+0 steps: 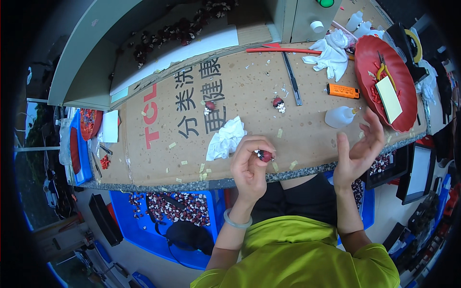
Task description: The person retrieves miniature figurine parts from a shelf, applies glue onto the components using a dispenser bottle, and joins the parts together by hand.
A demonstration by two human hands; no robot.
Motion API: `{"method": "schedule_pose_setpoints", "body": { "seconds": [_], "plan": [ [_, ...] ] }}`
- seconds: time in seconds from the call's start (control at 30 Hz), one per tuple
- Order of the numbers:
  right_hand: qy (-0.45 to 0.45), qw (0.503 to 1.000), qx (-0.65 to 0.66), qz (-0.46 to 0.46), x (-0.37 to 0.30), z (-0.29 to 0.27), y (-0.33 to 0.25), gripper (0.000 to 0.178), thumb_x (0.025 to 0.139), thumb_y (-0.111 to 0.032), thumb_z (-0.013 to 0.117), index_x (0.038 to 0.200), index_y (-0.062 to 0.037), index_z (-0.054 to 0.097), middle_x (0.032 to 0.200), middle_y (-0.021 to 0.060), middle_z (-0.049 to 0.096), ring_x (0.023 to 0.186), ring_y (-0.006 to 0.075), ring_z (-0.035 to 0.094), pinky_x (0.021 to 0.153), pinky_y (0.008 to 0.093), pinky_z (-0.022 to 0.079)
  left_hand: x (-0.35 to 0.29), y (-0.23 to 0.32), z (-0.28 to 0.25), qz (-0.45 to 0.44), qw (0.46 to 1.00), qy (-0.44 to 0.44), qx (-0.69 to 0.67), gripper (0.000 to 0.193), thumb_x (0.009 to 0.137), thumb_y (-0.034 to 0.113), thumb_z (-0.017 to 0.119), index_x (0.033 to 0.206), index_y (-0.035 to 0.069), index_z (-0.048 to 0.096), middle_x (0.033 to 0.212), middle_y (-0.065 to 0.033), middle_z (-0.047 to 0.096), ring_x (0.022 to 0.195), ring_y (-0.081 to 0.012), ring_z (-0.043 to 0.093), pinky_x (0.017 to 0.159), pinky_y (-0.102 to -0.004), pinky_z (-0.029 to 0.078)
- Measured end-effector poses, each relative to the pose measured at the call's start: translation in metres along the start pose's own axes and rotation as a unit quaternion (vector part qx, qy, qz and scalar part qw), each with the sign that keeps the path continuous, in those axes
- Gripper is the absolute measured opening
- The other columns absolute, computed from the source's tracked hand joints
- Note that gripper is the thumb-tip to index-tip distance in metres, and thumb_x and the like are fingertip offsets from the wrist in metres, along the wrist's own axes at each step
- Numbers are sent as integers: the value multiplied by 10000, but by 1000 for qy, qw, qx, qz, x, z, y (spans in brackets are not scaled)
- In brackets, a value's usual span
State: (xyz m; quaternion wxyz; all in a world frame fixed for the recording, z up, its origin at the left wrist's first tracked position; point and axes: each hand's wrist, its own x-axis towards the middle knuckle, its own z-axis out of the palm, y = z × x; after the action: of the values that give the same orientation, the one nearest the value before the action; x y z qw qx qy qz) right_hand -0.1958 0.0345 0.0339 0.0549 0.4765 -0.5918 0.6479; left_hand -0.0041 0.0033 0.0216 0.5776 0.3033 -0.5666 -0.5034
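My left hand (248, 168) is closed on a small dark red and white round figure (265, 156), held between thumb and fingers above the table's front edge. Fingers spread and holding nothing, my right hand (356, 151) is raised beside a white squeeze bottle (339, 117). Two similar small figures (210, 106) lie apart on the cardboard. A crumpled white tissue (226, 139) is just beyond my left hand. Farther off are a slim black tool (291, 79) and an orange printed item (343, 91).
At right, a red scalloped dish (362, 72) holds yellow-handled pliers (382, 72), a pale yellow pad (389, 101) and red scraps. A grey cabinet (79, 62) at the back contains many figures. More figures fill a blue bin (125, 225) below the table. A blue tray (82, 163) stands left.
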Motion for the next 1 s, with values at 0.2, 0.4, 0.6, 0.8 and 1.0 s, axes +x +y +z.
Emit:
{"method": "schedule_pose_setpoints", "body": {
  "seconds": [0.2, 0.4, 0.6, 0.8, 1.0],
  "plan": [
    [-142, 961, 101, 214, 2, 2, 13, 494, 822, -31, 679, 1265, 31, 470, 1233, 161, 574, 1150, 214, 540, 1005, 329, 388, 1, -5, -2, -9, 996, 34, -82, 154, 909, 117, 612, 966, -11, 549, 957, -107, 529, 806, -147, 533, 731, -263, 446],
    [-157, 968, 52, 188, 4, 4, 17, 372, 864, -50, 649, 1206, 39, 534, 1102, 133, 651, 1031, 187, 599, 936, 307, 439, 3, -9, 1, -7, 998, 41, -51, 141, 895, 63, 620, 998, -10, 558, 998, -109, 546, 858, -145, 528, 782, -265, 442],
    [-173, 967, 55, 181, 4, 8, 13, 364, 874, -47, 637, 1212, 38, 528, 1111, 122, 630, 1025, 179, 589, 931, 302, 438, 1, -5, -2, -8, 997, 54, -54, 154, 872, 29, 634, 1014, -18, 600, 1052, -116, 561, 945, -153, 544, 831, -270, 443],
    [-181, 956, 108, 202, -9, -2, 26, 314, 916, -17, 575, 1222, 33, 524, 1136, 98, 594, 1045, 170, 567, 945, 306, 433, -32, 35, -37, 81, 982, 142, 94, 153, 855, 26, 638, 990, -39, 606, 1000, -144, 583, 904, -197, 561, 809, -288, 450],
    [-196, 955, 98, 198, -4, 5, 24, 429, 923, -54, 590, 1307, 44, 426, 1210, 170, 562, 1117, 212, 546, 977, 334, 429, -105, 81, -145, 133, 811, 369, 433, 196, 819, 155, 516, 873, -22, 580, 995, -165, 545, 886, -221, 521, 783, -323, 446]
  ]
}}
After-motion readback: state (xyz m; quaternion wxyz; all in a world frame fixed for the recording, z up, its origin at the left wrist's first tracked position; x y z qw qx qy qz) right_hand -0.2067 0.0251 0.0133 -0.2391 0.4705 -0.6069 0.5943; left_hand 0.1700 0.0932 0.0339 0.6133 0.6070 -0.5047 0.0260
